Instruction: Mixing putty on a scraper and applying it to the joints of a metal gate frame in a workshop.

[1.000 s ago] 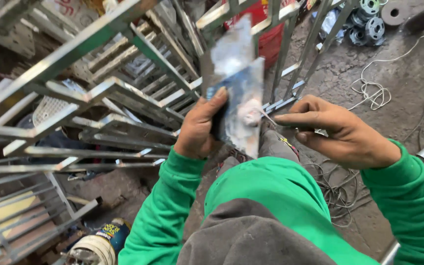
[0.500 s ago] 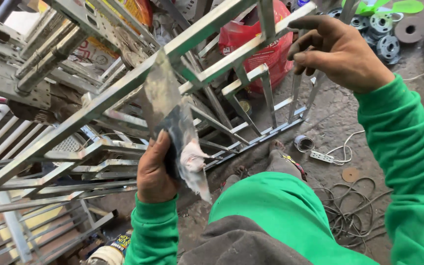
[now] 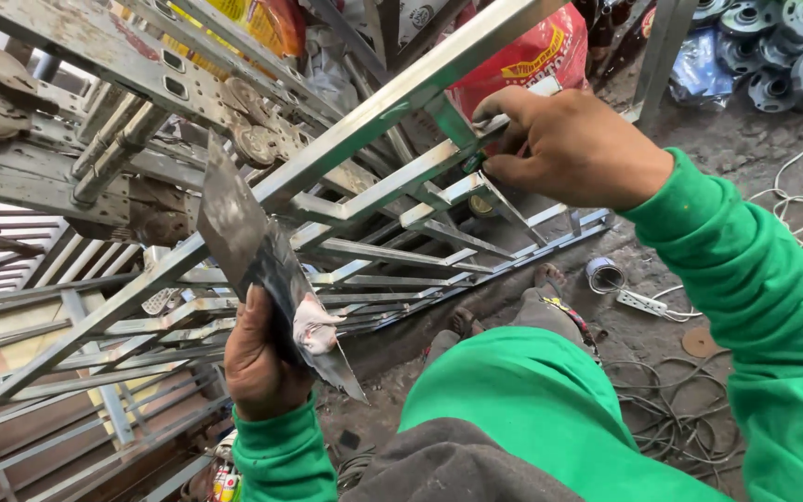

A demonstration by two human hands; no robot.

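We grip a putty-smeared scraper (image 3: 262,270) in our left hand (image 3: 257,358) at 7 o'clock, fingers closed around it, while our right hand (image 3: 573,149) at 1 o'clock pinches a tool against the metal frame (image 3: 364,121), probably steadying it.

Right hand is coming down onto the steel frame

The right hand (image 3: 573,149), raised high half a second ago, is now pinching a crossbar of the metal grille frame (image 3: 374,191); the left hand (image 3: 262,358) is lowering the smeared putty knife (image 3: 267,265) away from it.
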